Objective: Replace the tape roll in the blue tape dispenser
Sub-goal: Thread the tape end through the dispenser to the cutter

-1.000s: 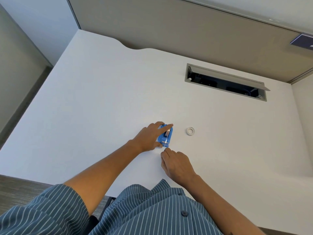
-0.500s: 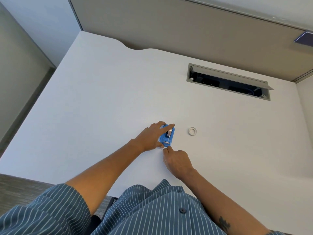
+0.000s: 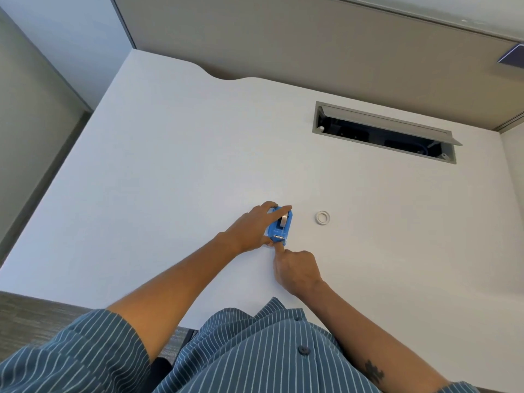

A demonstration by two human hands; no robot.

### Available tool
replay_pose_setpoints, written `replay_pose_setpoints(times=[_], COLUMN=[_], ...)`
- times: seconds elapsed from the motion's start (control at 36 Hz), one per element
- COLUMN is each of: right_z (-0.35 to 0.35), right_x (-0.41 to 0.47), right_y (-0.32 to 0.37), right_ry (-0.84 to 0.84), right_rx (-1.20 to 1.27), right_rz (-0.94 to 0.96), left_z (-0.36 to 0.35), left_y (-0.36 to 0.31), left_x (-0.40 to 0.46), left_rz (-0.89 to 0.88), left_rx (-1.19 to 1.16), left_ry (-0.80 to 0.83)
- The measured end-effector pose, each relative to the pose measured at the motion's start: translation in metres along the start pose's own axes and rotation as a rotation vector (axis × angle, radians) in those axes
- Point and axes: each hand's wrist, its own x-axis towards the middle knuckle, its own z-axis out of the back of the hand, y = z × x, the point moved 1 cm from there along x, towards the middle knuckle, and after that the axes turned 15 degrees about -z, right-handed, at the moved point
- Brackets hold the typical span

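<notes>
The blue tape dispenser [image 3: 279, 227] rests on the white desk [image 3: 170, 171], with a strip of tape running along its top to the metal cutter at its near end. My left hand [image 3: 251, 228] grips it from the left, index finger laid over its far end. My right hand [image 3: 296, 269] is curled, and its fingertip touches the dispenser's near end by the cutter. A small white ring, an empty tape core [image 3: 322, 217], lies flat on the desk to the right of the dispenser.
A grey cable tray [image 3: 382, 131] with its lid tilted up is set into the desk at the back right. A beige partition wall [image 3: 312, 46] runs along the desk's far edge. Striped shirt fills the bottom of the view.
My right hand has moved forward from the desk's near side until its fingertip meets the dispenser's near end. My left hand has stayed on the dispenser.
</notes>
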Motion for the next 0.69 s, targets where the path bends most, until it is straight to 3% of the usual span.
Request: replay_pose_setpoints(times=[0.28,0.33,0.44,0.56,0.69], right_z=[0.003,0.000,0.003,-0.002,0.003], right_x=[-0.018,-0.021,-0.022,-0.021,-0.012], right_y=[0.003,0.004,0.006,-0.001,-0.007], right_ry=[0.094,0.026,0.070,0.048,-0.017], right_rx=[-0.119,-0.062,0.011,0.098,0.407], right_rz=[0.070,0.109,0.108,0.019,-0.247], left_z=[0.000,0.000,0.001,0.000,0.001], left_y=[0.001,0.001,0.000,0.002,0.000], left_x=[0.000,0.001,0.001,0.001,0.000], left_rz=[-0.002,-0.002,0.005,0.008,0.010], left_rx=[0.004,0.013,0.022,0.012,0.003], left_ry=[0.007,0.013,0.023,0.025,0.017])
